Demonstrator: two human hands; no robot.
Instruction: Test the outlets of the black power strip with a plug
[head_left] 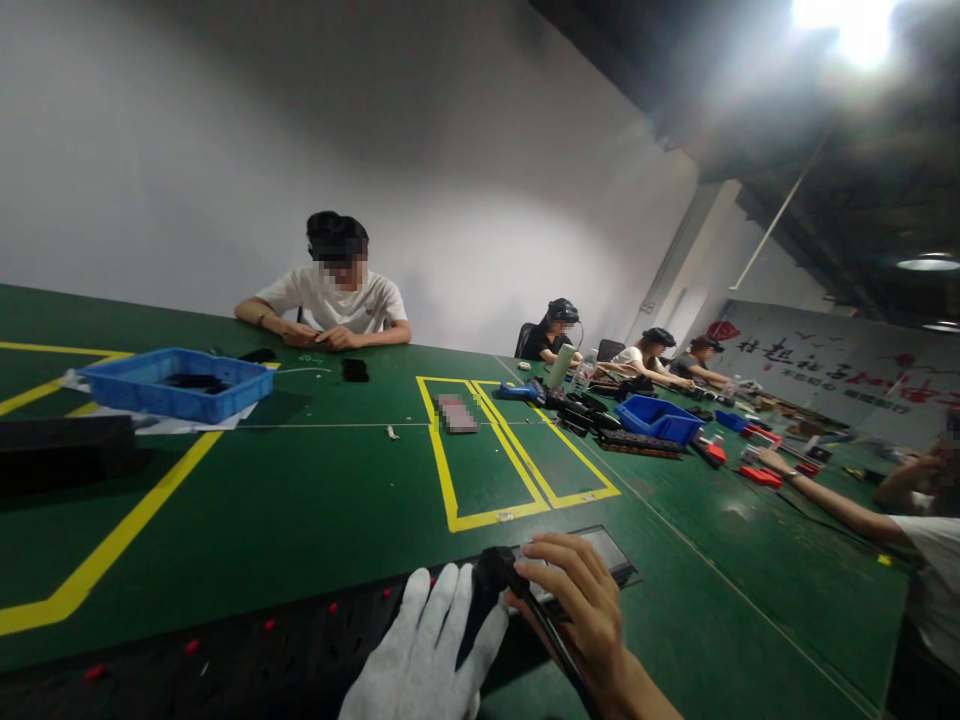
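Note:
My left hand wears a white glove. Its fingers lie over a dark piece, with the thumb curled in from the other side. My right hand is bare, its fingers bent around the same black piece with a cord-like tail. The tail runs down past my right palm. Both hands meet over a long black strip with red dots lying along the near side of the table. A grey, glassy panel sits at the strip's right end. My palms hide much of the held piece, so its exact kind is unclear.
On the green table are yellow tape outlines, a blue tray with dark items, a black block and a phone-like pink slab. Farther right stands a blue bin among tools. Several people sit around the table.

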